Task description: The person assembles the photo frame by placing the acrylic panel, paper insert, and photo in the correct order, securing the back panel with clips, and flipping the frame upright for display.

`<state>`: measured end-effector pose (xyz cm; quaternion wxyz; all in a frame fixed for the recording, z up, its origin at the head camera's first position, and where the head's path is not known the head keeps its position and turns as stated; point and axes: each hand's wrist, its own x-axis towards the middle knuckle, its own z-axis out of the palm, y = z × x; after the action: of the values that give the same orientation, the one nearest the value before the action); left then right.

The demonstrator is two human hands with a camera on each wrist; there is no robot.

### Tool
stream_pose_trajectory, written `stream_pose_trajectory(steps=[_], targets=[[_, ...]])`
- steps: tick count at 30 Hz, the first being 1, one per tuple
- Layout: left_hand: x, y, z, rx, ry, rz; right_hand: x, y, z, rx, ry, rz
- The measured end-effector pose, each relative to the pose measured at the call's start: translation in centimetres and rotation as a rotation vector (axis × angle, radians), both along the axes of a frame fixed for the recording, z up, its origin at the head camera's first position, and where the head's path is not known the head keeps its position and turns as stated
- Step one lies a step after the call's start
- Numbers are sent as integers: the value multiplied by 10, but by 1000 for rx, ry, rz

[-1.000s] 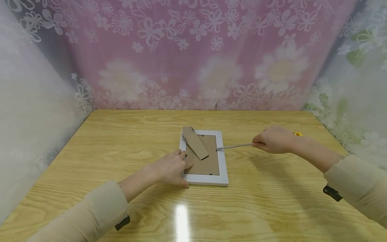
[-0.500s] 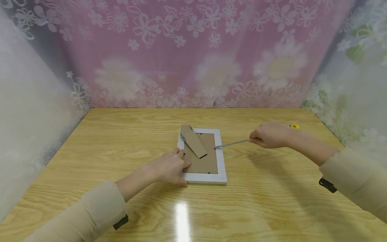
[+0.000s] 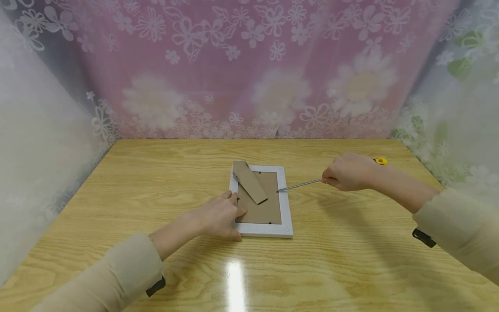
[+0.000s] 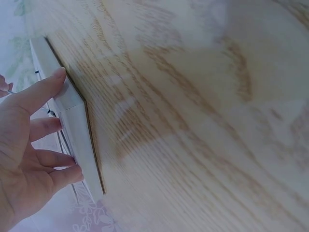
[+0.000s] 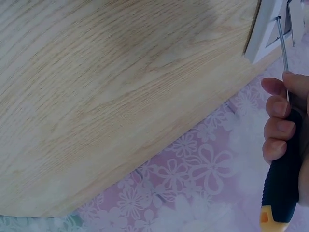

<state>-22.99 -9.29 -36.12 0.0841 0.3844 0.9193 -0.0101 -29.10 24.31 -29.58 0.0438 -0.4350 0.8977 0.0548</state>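
A white picture frame [image 3: 286,212] lies face down, showing its brown backing board [image 3: 259,215] with small dark tabs along the edges. Slanted over the board's upper left is a cardboard stand leg [image 3: 250,184]. My left hand [image 3: 220,216] grips the frame's near left corner, thumb on the near edge, other fingers along the left side. In my right hand [image 3: 347,172] is a screwdriver [image 5: 282,174] with a black and yellow handle, fingers curled round it. Its thin metal shaft [image 3: 302,185] slopes down leftward, the tip right at the tab on the board's right edge.
The wood-grain table [image 3: 163,173] reaches back to a pink flowered curtain [image 3: 218,78], with pale curtains at both sides. A bright light reflection [image 3: 235,286] shows on the table in front of the frame.
The head view has shifted slightly. My right hand has risen a little, tilting the screwdriver, while its tip stays at the right-hand tab. My left hand and the frame keep their places.
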Motion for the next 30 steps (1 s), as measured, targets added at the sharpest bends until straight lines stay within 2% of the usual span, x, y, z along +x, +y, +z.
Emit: stream_pose_trajectory(steps=[5,8,16,24,30], targets=[[0,-1,1,2,5,2,-3,4,-5,-32,45,45],[0,-1,0,1,8,8,-5,9,-13,-78,64,71],[0,0,-1,7,17,-3,-5,25,-36,-178,9,36],[0,0,0,17,1,8,-6,30,-42,-229,-10,32],[0,-1,1,4,-4,8,-4,27,-43,-205,-24,19]])
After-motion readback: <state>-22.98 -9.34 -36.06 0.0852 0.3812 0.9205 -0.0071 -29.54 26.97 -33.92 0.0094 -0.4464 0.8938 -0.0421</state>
